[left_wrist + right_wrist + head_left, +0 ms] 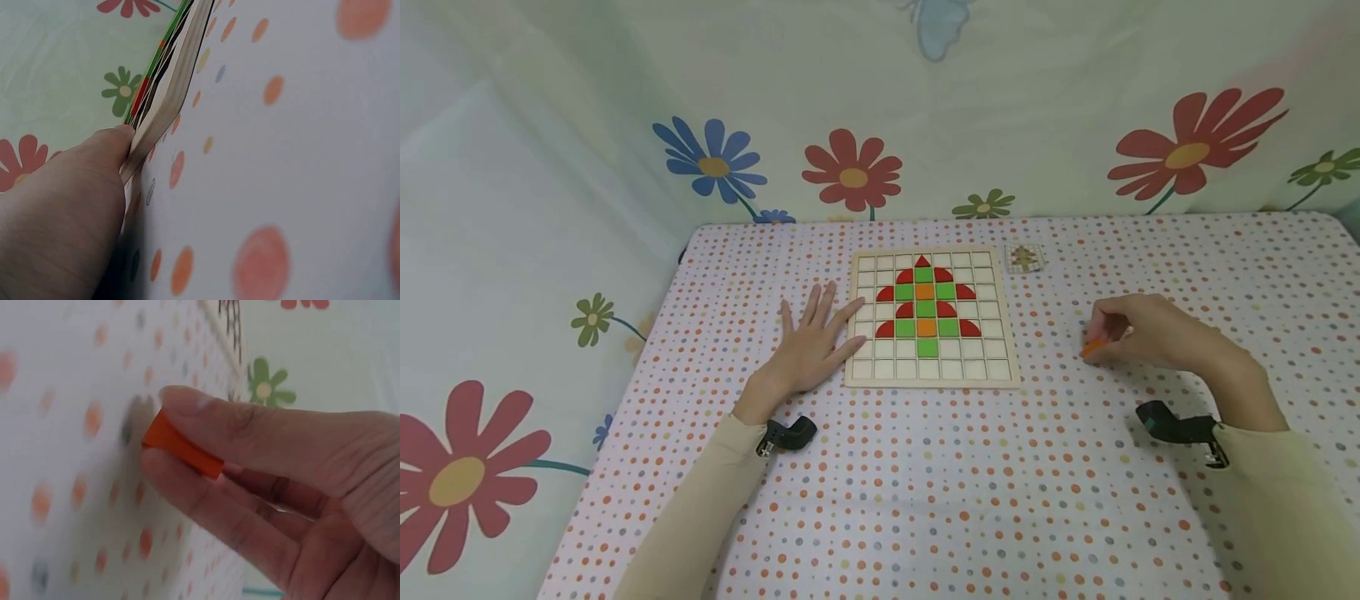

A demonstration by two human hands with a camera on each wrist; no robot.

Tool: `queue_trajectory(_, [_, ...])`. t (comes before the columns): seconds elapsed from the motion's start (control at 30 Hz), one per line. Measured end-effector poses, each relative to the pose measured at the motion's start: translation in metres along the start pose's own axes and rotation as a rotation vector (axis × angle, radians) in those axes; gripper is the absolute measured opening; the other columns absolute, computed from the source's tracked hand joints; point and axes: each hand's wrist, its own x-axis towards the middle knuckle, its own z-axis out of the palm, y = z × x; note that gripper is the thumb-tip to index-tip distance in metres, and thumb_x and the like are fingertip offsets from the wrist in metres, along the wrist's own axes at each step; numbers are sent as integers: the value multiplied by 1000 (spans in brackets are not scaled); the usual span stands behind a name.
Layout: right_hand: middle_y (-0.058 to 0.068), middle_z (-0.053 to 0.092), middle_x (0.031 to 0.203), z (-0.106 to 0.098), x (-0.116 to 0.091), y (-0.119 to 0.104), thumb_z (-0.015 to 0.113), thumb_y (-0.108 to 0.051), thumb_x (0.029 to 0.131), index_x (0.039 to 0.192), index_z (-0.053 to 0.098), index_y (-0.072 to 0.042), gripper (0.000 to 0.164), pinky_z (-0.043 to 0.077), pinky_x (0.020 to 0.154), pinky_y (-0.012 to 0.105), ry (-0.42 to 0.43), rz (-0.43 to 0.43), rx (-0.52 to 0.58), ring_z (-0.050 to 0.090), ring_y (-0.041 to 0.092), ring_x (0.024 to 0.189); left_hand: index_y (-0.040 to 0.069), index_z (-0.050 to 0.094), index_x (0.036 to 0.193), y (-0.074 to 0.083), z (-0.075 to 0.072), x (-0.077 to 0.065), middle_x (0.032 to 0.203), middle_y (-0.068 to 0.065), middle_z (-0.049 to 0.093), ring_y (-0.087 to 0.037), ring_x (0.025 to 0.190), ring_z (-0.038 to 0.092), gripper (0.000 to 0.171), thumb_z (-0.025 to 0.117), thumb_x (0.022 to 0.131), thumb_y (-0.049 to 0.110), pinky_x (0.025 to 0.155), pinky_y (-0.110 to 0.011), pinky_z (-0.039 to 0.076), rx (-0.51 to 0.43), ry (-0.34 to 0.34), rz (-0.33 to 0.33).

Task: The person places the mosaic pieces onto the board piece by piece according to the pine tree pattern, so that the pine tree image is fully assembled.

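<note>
A wooden grid board (936,383) lies on the table, with green, orange and red tiles forming a tree in its cells. My left hand (808,346) lies with fingers spread at the board's left edge, thumb and index finger touching the frame. In the left wrist view, the thumb (94,162) meets the corner of the board (169,100). To the right of the board, my right hand (1150,333) pinches an orange tile (1092,347) close over the tablecloth. The right wrist view shows that orange tile (178,447) between thumb and index finger.
A small pattern card (1024,258) with a tree picture lies beside the board's upper right corner. The table wears a dotted cloth (925,492). A flowered curtain (1037,125) hangs behind and to the left. Each wrist carries a small black camera (1176,423).
</note>
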Motion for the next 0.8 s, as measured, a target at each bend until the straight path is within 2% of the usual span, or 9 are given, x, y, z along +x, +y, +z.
queue_trajectory(0.17, [-1,69,88,5,25,-49,88,-7,84,89,72,-9,17,52,71,30,39,-103,59,61,18,83,27,21,169,0,-3,0,175,-15,-7,-33,160,-16,68,41,109,54,116,-72,-19,-10,2,-7])
queue_trajectory(0.3, [0,72,92,16,43,-89,85,-4,87,94,77,-8,12,58,77,36,23,-194,145,64,18,85,27,21,169,1,-4,1,175,-15,-8,-32,160,-16,68,40,110,55,116,-72,-19,-23,-4,1])
queue_trajectory(0.43, [0,74,92,36,58,-117,84,-2,87,97,81,-8,13,58,77,34,-16,-296,179,65,17,84,26,23,169,2,-3,1,175,-16,-7,-33,160,-15,67,42,110,53,115,-73,-18,-30,1,13])
queue_trajectory(0.6, [2,77,95,61,71,-136,81,1,89,99,82,-3,11,57,78,32,-73,-400,146,67,16,87,27,22,169,0,-2,1,175,-15,-7,-34,160,-16,67,41,110,53,115,-73,-18,-14,-7,2])
queue_trajectory(0.8, [4,77,97,72,73,-140,80,2,90,99,82,-2,10,57,77,32,-93,-382,133,67,15,85,27,21,169,-1,-1,0,175,-16,-7,-34,160,-16,68,41,110,53,115,-73,-18,-14,-5,-1])
